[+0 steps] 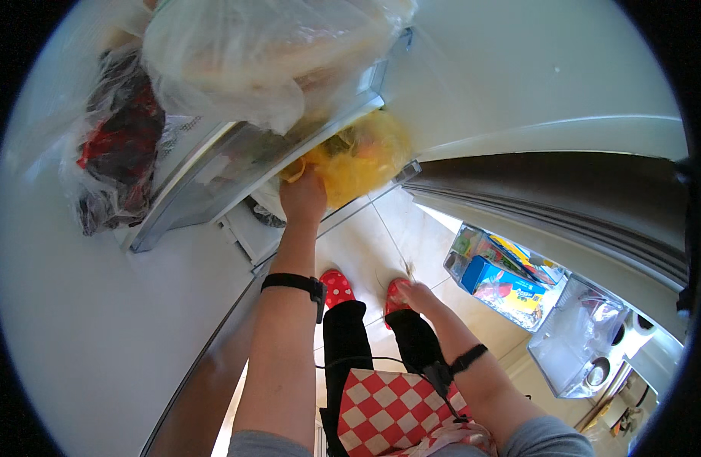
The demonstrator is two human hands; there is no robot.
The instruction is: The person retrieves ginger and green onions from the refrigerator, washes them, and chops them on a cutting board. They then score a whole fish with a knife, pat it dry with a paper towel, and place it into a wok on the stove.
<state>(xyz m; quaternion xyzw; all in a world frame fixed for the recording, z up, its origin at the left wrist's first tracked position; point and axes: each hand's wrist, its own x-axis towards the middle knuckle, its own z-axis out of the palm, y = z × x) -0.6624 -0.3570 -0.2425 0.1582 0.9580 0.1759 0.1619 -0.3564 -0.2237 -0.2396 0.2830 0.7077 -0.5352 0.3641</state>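
Observation:
My left hand (304, 194) grips the gathered edge of a yellow plastic bag (362, 160), which lies in a clear refrigerator drawer (350, 208). What the bag holds is blurred. My right hand (416, 295) hangs low above the floor near a red slipper; thin strands show at its fingers, and I cannot tell what they are. Above my left hand, a large translucent plastic bag (236, 57) of pale contents rests on the shelf over the drawer. To its left lies a clear bag with dark and red contents (122, 143).
The open refrigerator door stands on the right; its clear bins hold a blue box (501, 288), packets and a plastic bag (579, 337). Below are tiled floor (356, 234) and my red slippers (338, 287). The refrigerator's inner wall (167, 297) is at the left.

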